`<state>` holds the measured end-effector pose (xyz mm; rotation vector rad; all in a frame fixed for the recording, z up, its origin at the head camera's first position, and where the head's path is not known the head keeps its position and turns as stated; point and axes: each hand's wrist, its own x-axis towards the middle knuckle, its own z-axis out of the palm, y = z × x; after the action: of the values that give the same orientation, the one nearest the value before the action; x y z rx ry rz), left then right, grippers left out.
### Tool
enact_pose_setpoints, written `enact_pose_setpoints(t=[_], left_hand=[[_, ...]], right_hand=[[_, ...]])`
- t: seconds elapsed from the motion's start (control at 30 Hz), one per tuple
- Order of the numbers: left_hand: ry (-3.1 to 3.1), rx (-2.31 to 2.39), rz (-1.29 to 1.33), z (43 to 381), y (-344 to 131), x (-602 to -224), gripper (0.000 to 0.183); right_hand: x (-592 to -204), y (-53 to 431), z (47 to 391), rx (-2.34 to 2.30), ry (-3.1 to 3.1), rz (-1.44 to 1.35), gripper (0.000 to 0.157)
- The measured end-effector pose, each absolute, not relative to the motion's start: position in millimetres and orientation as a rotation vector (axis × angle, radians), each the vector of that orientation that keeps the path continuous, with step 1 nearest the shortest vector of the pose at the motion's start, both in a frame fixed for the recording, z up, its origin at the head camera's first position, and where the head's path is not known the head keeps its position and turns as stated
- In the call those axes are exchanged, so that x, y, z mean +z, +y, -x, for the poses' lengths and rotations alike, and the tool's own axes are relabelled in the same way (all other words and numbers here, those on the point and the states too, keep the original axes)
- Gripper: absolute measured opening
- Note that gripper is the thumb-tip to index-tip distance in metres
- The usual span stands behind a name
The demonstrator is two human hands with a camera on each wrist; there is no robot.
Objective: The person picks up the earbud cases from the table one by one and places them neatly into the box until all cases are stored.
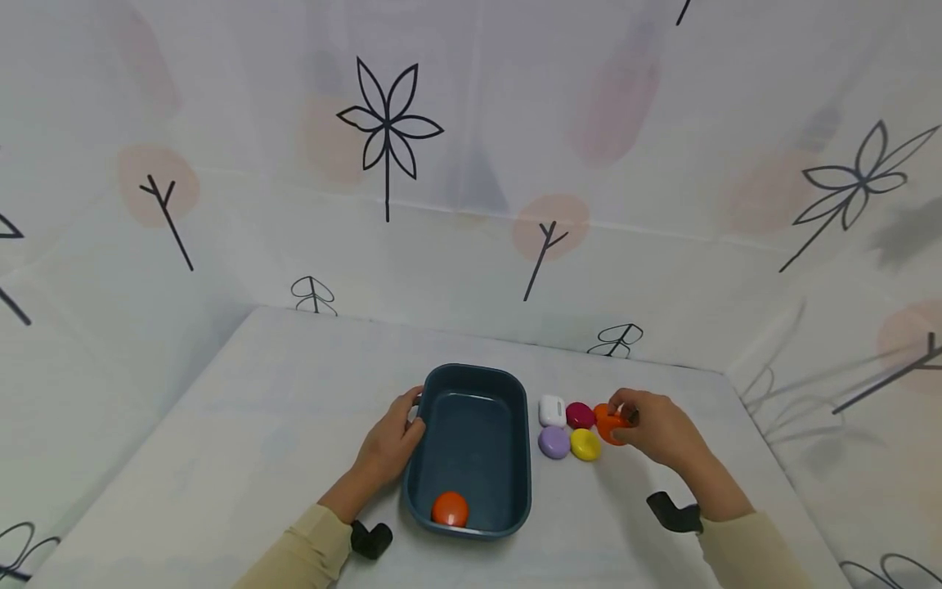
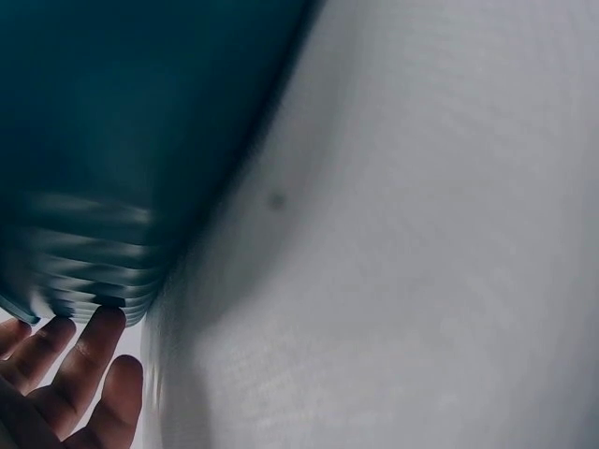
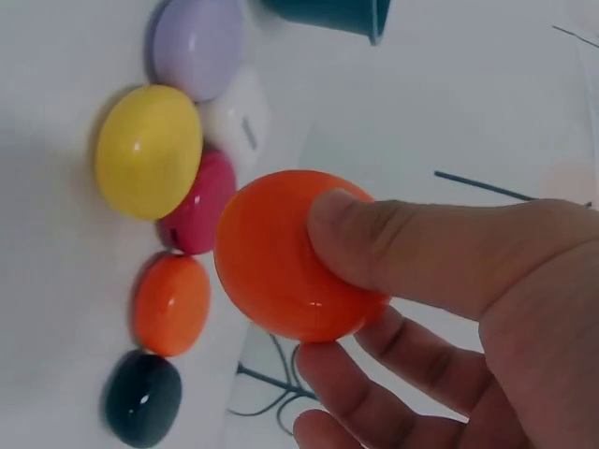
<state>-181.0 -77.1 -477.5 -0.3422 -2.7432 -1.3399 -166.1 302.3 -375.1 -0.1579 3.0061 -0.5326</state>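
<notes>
A dark blue oblong tub (image 1: 471, 450) stands on the white table, with one smooth, round orange piece (image 1: 450, 509) at its near end. My left hand (image 1: 390, 438) grips the tub's left side; in the left wrist view its fingertips (image 2: 108, 323) touch the ribbed outer wall. Between thumb and fingers, my right hand (image 1: 658, 425) pinches another glossy rounded orange piece (image 3: 290, 257), held above the table. Close by lie a yellow piece (image 3: 150, 152), a purple one (image 3: 198, 47), a crimson one (image 3: 198, 204), a smaller-looking orange one (image 3: 172, 305) and a dark one (image 3: 142, 398).
A white rounded case (image 1: 552, 411) lies among the coloured pieces, just right of the tub. White cloth (image 1: 471, 270) printed with flowers and twigs hangs behind the table (image 1: 257, 425) and at both sides.
</notes>
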Motion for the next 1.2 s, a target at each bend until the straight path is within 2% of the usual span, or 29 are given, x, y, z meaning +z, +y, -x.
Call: enact_pose_setpoints(t=[0.43,1.2], left_hand=[[-2.742,-1.322,0.347,181.5,-75.6,-478.0,0.051],[-2.742,-1.308,0.325,182.1,-76.3,-481.9,0.052]], right_hand=[[-400.4,312.6,174.2,-0.435,2.972,0.01,0.026],[-425.2,318.9,186.9,-0.463,2.913,-0.024,0.03]])
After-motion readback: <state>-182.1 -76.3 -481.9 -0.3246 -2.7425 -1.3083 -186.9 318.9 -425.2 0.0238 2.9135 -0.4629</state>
